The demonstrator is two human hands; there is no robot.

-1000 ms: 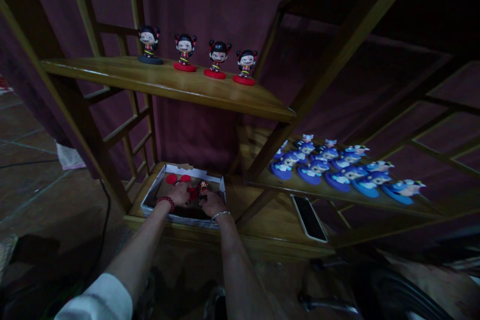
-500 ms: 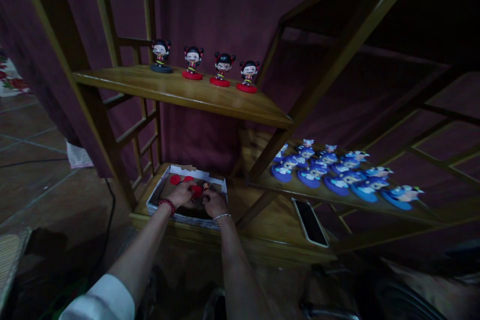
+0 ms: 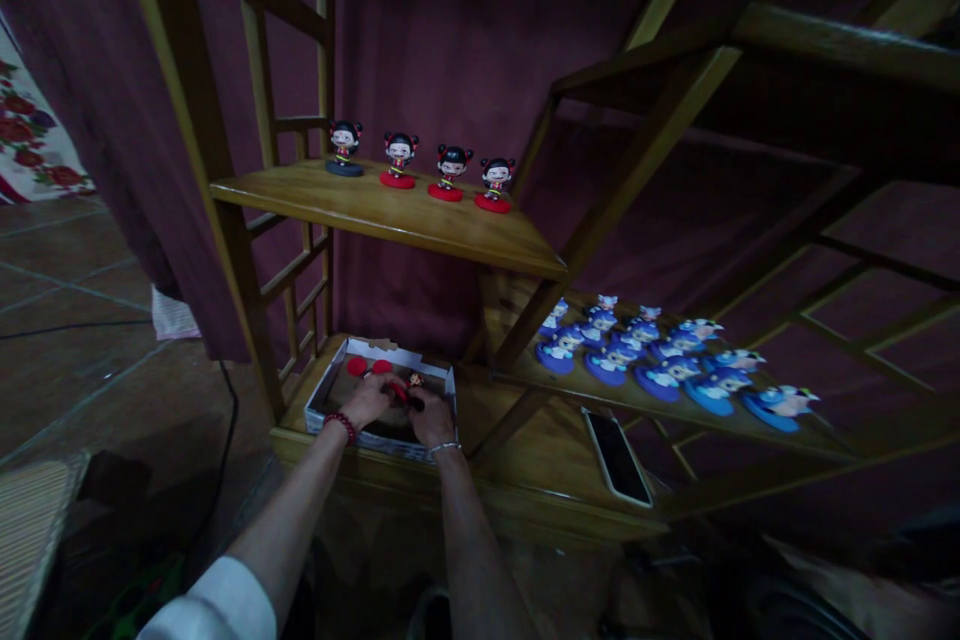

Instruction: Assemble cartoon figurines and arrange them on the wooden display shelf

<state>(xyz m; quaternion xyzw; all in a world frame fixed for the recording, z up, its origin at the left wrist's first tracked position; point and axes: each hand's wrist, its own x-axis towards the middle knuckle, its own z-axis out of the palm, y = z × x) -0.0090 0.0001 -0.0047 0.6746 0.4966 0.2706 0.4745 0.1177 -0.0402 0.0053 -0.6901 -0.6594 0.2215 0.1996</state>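
Observation:
Over the shallow white cardboard box point(image 3: 341, 357) on the low shelf, both hands work close together. My left hand point(image 3: 369, 402), with a red bead bracelet at its wrist, grips a red round base point(image 3: 397, 390), now tilted. My right hand point(image 3: 433, 419) is closed with its fingertips at a small dark piece point(image 3: 413, 404) against that base; its kind is too small and dim to make out. Loose red discs point(image 3: 357, 366) lie in the back left of the box. Just behind the right fingers sits a tiny figure part point(image 3: 415, 380) in black and light colours.
Several black-haired figurines point(image 3: 451, 170) on round bases stand on the wooden shelf point(image 3: 390, 215) above. Blue and white figurines point(image 3: 667, 375) crowd the right shelf. A phone point(image 3: 619, 457) lies at the right of the low shelf. Slanted wooden posts point(image 3: 525, 320) divide the shelving.
The red base has tipped from facing up to nearly edge-on, and the right fingers have come in against it with the dark piece. The head view has shifted slightly.

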